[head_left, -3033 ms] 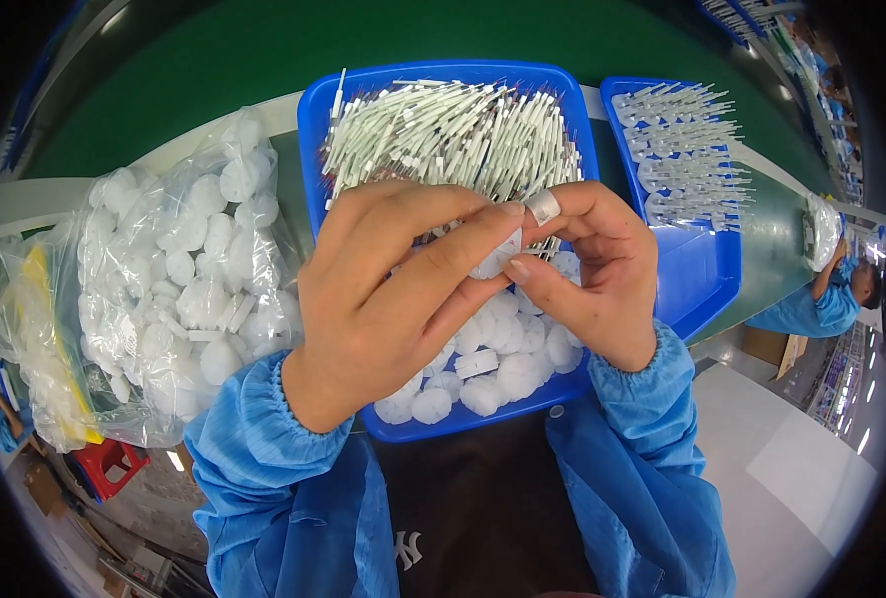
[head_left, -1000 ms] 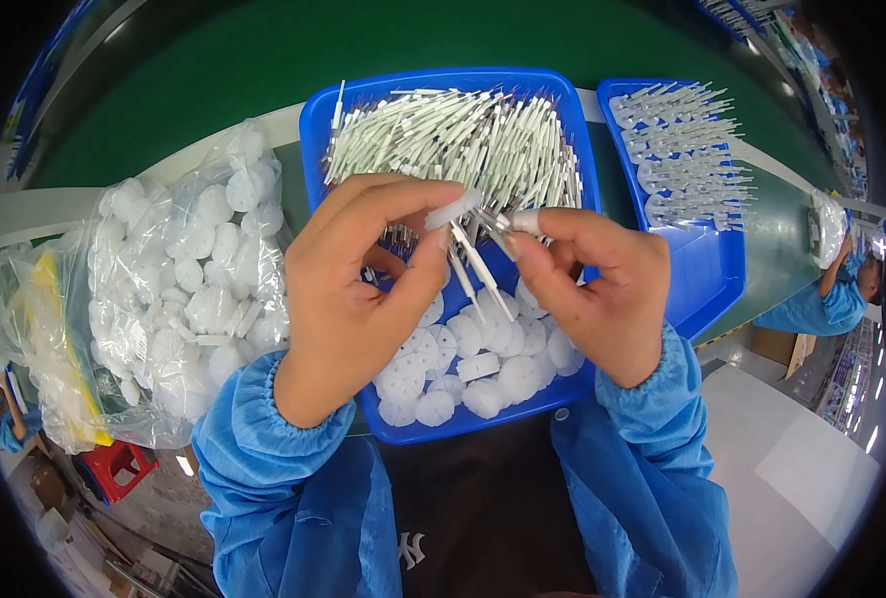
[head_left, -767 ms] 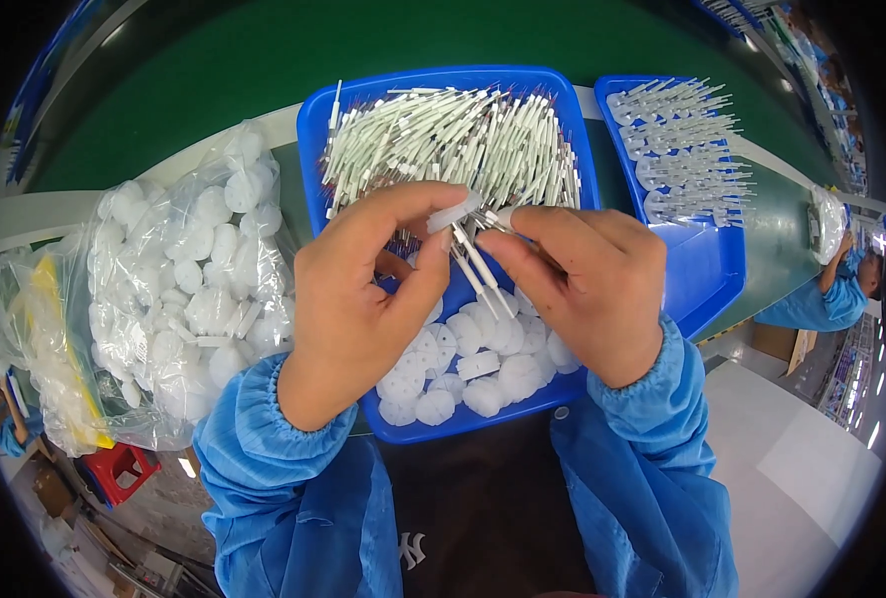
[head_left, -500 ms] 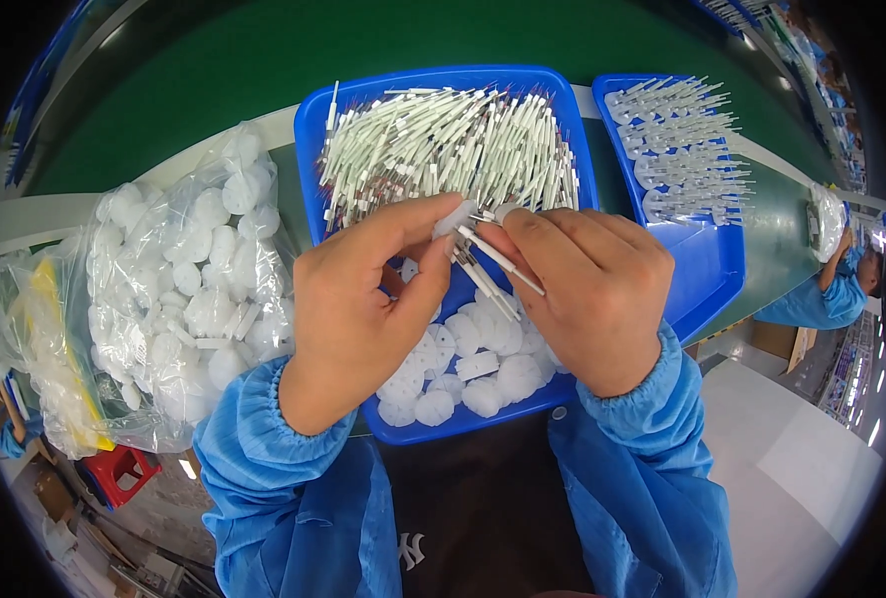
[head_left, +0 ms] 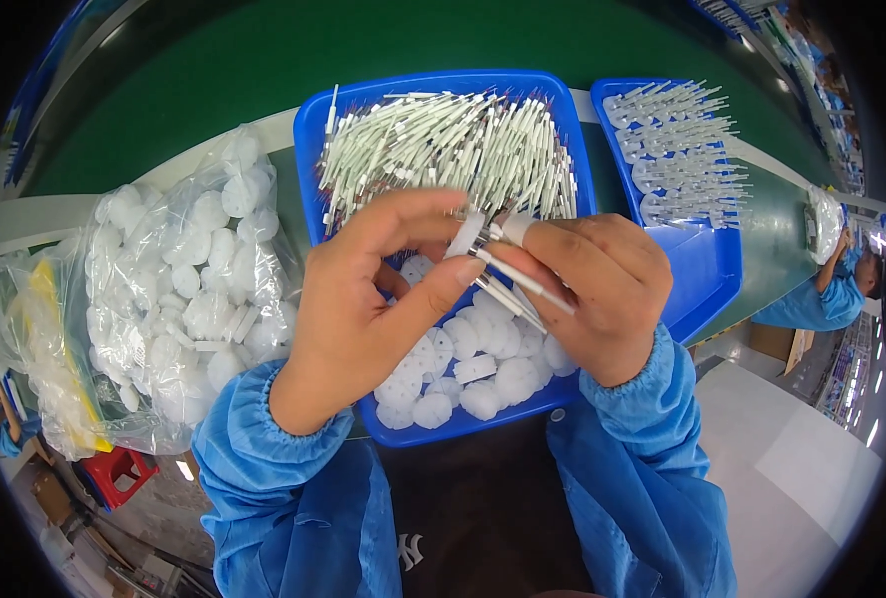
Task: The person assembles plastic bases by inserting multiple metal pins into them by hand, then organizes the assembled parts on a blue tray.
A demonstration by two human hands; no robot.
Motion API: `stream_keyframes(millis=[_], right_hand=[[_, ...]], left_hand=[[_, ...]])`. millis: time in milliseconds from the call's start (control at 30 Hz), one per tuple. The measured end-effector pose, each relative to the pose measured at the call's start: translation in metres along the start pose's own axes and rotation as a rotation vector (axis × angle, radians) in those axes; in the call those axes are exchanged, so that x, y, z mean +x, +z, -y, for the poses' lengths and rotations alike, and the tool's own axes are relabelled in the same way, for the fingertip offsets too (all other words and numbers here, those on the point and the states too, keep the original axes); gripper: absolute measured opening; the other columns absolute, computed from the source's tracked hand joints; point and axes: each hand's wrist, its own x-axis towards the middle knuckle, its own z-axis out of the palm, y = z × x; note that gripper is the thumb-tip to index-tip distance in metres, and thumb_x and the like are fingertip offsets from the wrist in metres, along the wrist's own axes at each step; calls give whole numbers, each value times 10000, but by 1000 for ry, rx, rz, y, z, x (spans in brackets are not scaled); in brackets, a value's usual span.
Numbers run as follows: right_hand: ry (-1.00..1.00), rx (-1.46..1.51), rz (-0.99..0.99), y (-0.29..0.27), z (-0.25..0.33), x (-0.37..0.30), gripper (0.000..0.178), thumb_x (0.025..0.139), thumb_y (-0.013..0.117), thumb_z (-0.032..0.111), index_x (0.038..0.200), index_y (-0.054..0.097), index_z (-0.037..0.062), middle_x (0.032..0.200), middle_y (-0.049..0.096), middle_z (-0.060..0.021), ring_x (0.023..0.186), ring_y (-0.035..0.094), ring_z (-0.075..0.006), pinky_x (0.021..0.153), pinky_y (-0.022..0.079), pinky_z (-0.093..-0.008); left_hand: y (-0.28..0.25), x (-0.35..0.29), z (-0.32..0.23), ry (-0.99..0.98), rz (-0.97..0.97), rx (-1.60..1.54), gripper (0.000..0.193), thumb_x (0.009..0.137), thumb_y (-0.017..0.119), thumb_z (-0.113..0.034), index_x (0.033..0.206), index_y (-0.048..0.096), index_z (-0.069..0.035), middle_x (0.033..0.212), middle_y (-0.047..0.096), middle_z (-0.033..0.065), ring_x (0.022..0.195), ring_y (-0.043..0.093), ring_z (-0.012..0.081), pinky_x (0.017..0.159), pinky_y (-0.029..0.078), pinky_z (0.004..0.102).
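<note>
My left hand [head_left: 368,309] pinches a small translucent white plastic disc [head_left: 467,233] between thumb and fingers above the middle blue tray [head_left: 585,149]. Close against it, my right hand [head_left: 614,284] is closed round several thin white rods [head_left: 525,279], which slant down toward the lower right. Dark thin ends of rods meet the disc between the two hands; whether they pass through it I cannot tell. A whitish cover wraps a fingertip of the right hand. Behind the hands lies a heap of similar white rods [head_left: 433,140], and below them a pile of white discs [head_left: 498,334].
Left of the tray stands a clear plastic bag [head_left: 189,269] full of white discs. A second blue tray [head_left: 697,269] at the right holds rows of discs fitted with rods. There is a red stool [head_left: 119,476] at lower left and a co-worker's blue sleeve [head_left: 827,302] at far right.
The disc and the rods have shifted slightly right and down, and the disc has turned more edge-on. My left fingers have moved, with the index finger blurred.
</note>
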Motion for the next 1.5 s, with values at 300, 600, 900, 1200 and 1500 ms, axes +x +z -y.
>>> stream_keyframes(millis=[300,600,900,1200,1500], right_hand=[[339,709,96,0,-15,-4,357,904,830,-7,1250,743,2,1065,803,-99,975,767,-169,858,607,-303],[536,993,105,2,-13,-5,267,944,810,-12,1185,697,-34,983,800,-97,906,782,-138,791,618,-263],[709,1117,208,4,-14,3,143,973,781,5,1075,683,-11,957,788,-84,900,772,-118,794,609,-248],[638,1116,235,5,-26,-17,261,908,837,-16,1128,697,-6,1028,763,-53,952,748,-122,825,602,-277],[-87,4,359,-1,-46,-23,233,758,874,115,972,780,116,1117,758,4,1142,686,-252,1010,527,-423]], left_hand=[[-3,7,-7,401,4,464,540,764,920,-48,1277,750,-49,1250,686,95,1078,655,191,778,544,280],[1,12,-4,602,22,556,579,696,944,-46,1250,780,-64,1212,712,95,1075,659,280,895,541,365],[2,11,5,664,7,589,581,695,922,-28,1256,779,-68,1225,718,81,1069,655,284,897,536,378],[3,10,0,673,55,622,635,714,893,-2,1327,741,-75,1273,705,93,1076,649,300,896,541,390],[14,8,11,335,161,751,705,794,687,90,1476,613,-72,1184,718,131,954,669,324,855,567,412]])
